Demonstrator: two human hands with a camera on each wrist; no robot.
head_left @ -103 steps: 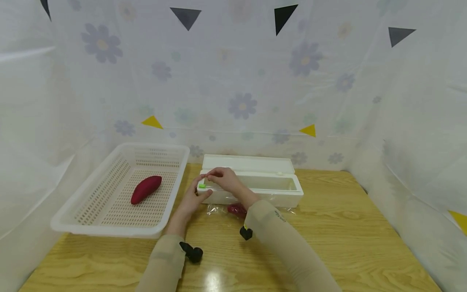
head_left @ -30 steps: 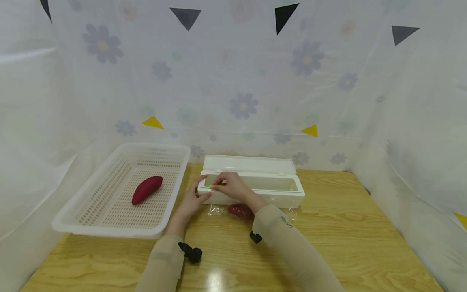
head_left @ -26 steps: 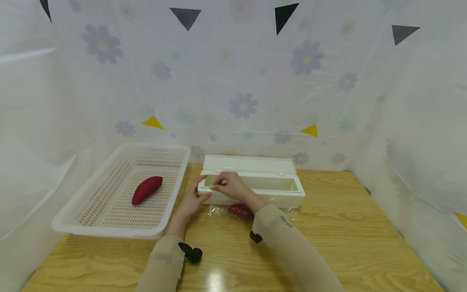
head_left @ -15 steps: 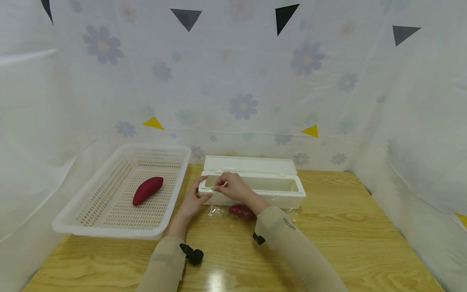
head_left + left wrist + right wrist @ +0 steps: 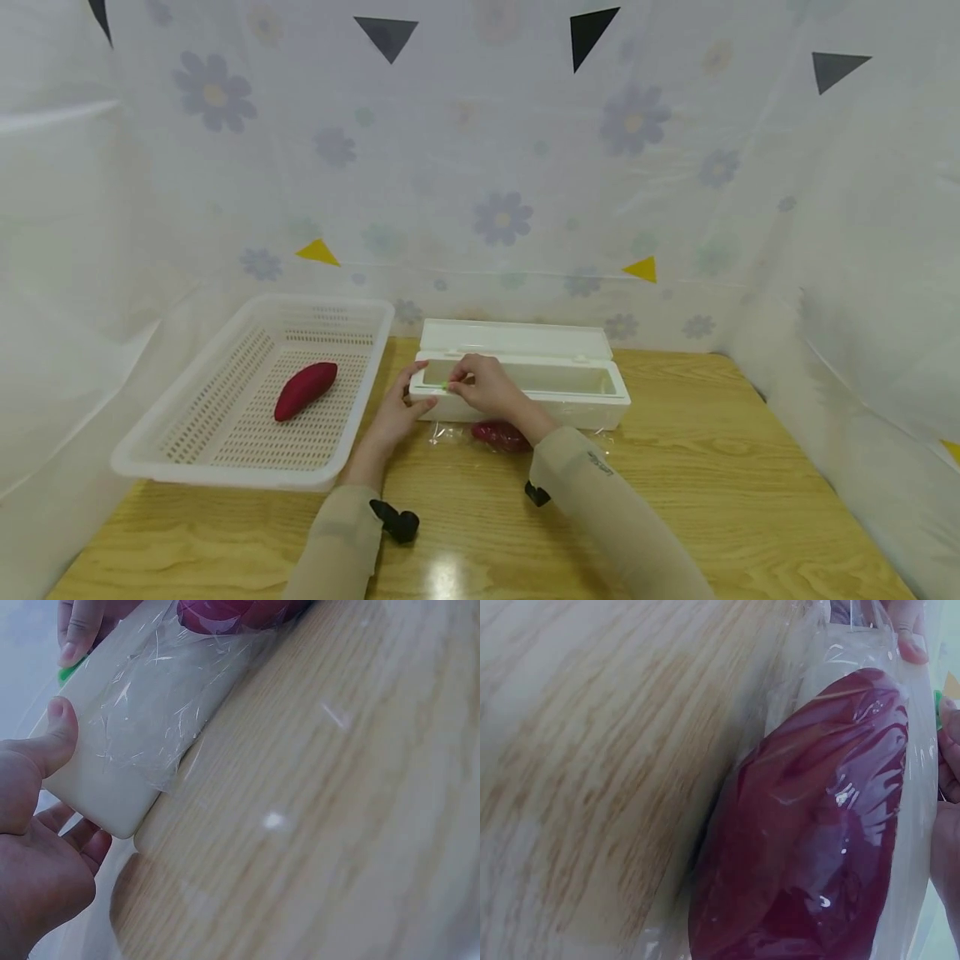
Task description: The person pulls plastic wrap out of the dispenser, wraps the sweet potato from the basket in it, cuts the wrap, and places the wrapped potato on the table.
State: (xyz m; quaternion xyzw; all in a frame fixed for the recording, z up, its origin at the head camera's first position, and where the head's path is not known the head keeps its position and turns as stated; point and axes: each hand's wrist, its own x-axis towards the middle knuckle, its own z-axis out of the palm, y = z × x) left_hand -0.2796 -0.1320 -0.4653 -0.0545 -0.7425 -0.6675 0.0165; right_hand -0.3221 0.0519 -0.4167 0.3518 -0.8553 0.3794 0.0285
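So — left hand on white box, right hand on green slider — hands in grip

Beige sleeves bear black wrist cameras

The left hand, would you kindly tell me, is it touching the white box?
Touching: the left wrist view shows the left hand gripping the white box near one end, thumb against its front.
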